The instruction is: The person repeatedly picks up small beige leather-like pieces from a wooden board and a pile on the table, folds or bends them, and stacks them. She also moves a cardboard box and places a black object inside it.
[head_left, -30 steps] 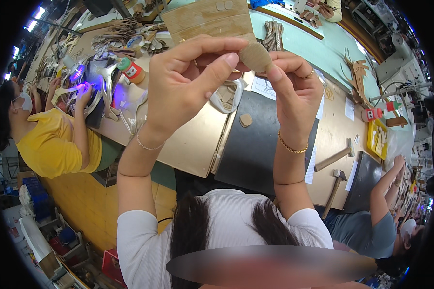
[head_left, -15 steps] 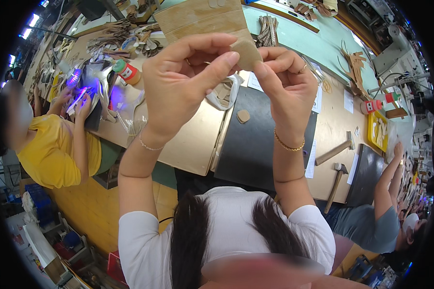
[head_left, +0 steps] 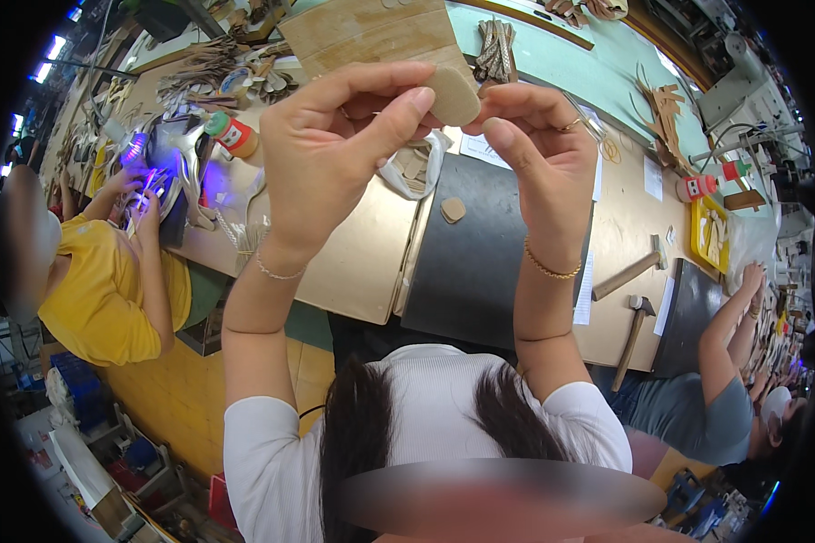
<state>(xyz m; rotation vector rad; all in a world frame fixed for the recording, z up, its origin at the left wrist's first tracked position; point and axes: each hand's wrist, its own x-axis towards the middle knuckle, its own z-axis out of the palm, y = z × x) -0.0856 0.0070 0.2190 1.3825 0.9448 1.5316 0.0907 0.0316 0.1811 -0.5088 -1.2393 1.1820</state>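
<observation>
Up in front of me, my left hand (head_left: 330, 158) pinches a flat beige piece with rounded corners (head_left: 455, 98) between thumb and fingers. Close to that piece's right edge is my right hand (head_left: 550, 154), its fingers curled and its thumb apart from the index finger, with nothing seen between them. Below, a small beige rounded piece (head_left: 453, 210) rests on the black mat (head_left: 480, 271); it looks like more than one layer. Between my wrists a white plastic bag (head_left: 409, 184) of beige pieces lies by the mat, partly hidden by my left hand.
Two hammers (head_left: 632, 339) lie right of the mat, near a yellow tray (head_left: 708, 235) and red bottles (head_left: 695, 187). A cardboard sheet (head_left: 371, 41) is at the far side. A co-worker in yellow (head_left: 109, 290) sits left, another in grey-blue (head_left: 697, 416) right.
My right thumb has come off the beige piece and moved away from the index finger. The piece has turned in my left hand and shifted slightly left.
</observation>
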